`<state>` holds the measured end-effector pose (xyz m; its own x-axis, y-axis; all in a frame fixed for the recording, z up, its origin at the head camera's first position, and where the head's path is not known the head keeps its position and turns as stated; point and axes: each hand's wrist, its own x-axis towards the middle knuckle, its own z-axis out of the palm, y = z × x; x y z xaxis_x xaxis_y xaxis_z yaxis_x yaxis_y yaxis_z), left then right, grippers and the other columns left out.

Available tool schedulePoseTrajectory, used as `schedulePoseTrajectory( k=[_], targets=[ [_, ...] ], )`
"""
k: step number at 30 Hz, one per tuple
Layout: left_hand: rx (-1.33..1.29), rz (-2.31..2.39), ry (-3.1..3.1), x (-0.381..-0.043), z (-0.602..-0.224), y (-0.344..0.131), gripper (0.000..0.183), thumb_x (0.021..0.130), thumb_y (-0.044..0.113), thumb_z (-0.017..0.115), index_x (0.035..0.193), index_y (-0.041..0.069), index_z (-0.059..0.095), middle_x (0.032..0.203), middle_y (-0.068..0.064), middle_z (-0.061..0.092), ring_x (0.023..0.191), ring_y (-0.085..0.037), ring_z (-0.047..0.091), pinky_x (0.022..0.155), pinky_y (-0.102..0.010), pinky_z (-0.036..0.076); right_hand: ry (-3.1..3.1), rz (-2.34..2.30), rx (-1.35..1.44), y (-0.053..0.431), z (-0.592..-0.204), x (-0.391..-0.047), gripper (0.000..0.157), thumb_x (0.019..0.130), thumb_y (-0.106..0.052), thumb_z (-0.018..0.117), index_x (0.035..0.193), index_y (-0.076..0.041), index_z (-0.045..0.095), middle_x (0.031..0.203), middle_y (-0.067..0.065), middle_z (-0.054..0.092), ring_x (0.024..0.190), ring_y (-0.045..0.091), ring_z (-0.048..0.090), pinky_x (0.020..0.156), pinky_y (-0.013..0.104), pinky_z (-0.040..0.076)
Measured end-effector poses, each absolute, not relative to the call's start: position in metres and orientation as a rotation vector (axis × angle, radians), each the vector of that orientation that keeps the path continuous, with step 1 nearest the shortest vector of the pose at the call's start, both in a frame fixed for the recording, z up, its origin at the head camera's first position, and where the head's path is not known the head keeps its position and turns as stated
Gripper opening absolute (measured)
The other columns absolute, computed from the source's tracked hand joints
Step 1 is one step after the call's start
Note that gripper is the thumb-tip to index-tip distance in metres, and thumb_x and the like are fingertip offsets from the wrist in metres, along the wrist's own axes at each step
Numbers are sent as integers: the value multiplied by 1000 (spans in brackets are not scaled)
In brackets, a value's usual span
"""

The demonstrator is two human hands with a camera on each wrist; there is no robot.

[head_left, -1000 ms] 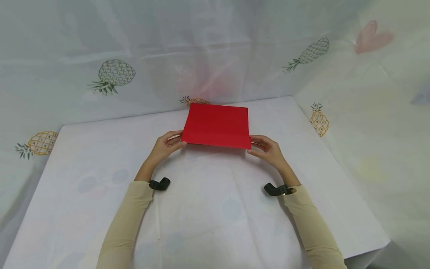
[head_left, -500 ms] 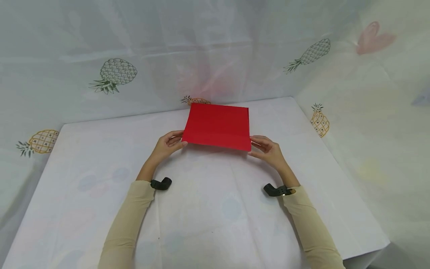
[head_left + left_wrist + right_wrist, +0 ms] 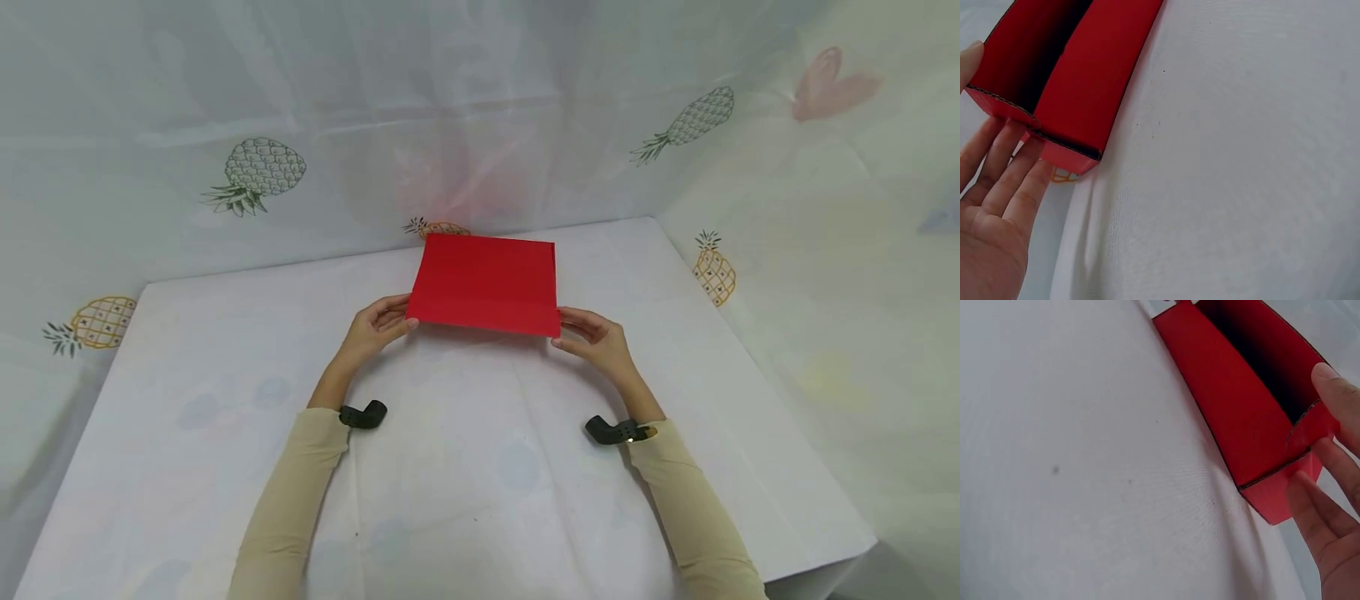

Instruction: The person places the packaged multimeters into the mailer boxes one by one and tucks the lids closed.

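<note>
A red cardboard box (image 3: 487, 279) sits at the far side of the table, its flat red top facing up. Both wrist views show its near side gaping, with a dark gap between the top panel and the red front wall (image 3: 1229, 394). My left hand (image 3: 367, 329) holds the left end, thumb at the top panel's front corner and fingers (image 3: 1013, 165) against the end flap. At the right end, my right hand (image 3: 606, 340) grips likewise, its thumb (image 3: 1338, 394) at the panel's edge and fingers along the end flap. The box's inside is too dark to make out.
A white cloth covers the table (image 3: 450, 483). Behind it hangs a pale curtain (image 3: 360, 158) with printed pineapples, which continues down the right side. Black straps with camera mounts (image 3: 365, 415) sit on both wrists.
Hands and box stay nearly in place. The right front corner of the red top panel sits slightly lower than a second ago. The head view shifts a little.
</note>
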<state>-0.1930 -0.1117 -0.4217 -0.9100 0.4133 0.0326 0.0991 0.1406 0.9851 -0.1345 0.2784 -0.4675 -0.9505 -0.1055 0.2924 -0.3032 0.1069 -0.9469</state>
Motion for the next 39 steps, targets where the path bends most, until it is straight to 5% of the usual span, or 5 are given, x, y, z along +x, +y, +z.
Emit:
schedulePoseTrajectory(
  k=[5,13,25,31,39],
  targets=[
    [503,1861,2155,-194,-423,-111,53,91,1,66,139,-7,46,138,-26,50,118,-17,56,96,-17,47,-2245,1877,422,276,-459,-129,52,77,13,74,126,10,57,118,4,68,107,10,64,101,33,48],
    [505,1917,2110,-196,-421,-111,54,91,-3,64,140,-8,44,139,-26,47,118,-16,56,96,-18,47,-2270,1483,635,262,-432,-124,50,69,18,78,115,16,60,115,32,61,105,42,58,97,32,50],
    [451,1799,2143,-195,-430,-114,56,91,2,66,141,-6,43,135,-25,48,122,-21,55,92,-17,49,-2331,1509,519,255,-441,-118,48,70,17,78,112,19,56,110,32,63,97,37,63,94,42,51],
    [501,1842,2160,-207,-454,-116,59,89,4,69,143,2,44,131,-21,49,124,-27,53,93,-18,49,-2353,1675,487,263,-453,-122,51,75,12,76,121,13,54,120,28,59,105,9,60,96,48,49],
    [553,1855,2151,-202,-440,-113,65,88,-3,68,146,-1,38,128,-17,48,123,-27,49,96,-18,47,-2280,1873,464,262,-452,-123,53,77,16,72,125,15,50,113,30,58,100,12,61,92,49,52]
  ],
)
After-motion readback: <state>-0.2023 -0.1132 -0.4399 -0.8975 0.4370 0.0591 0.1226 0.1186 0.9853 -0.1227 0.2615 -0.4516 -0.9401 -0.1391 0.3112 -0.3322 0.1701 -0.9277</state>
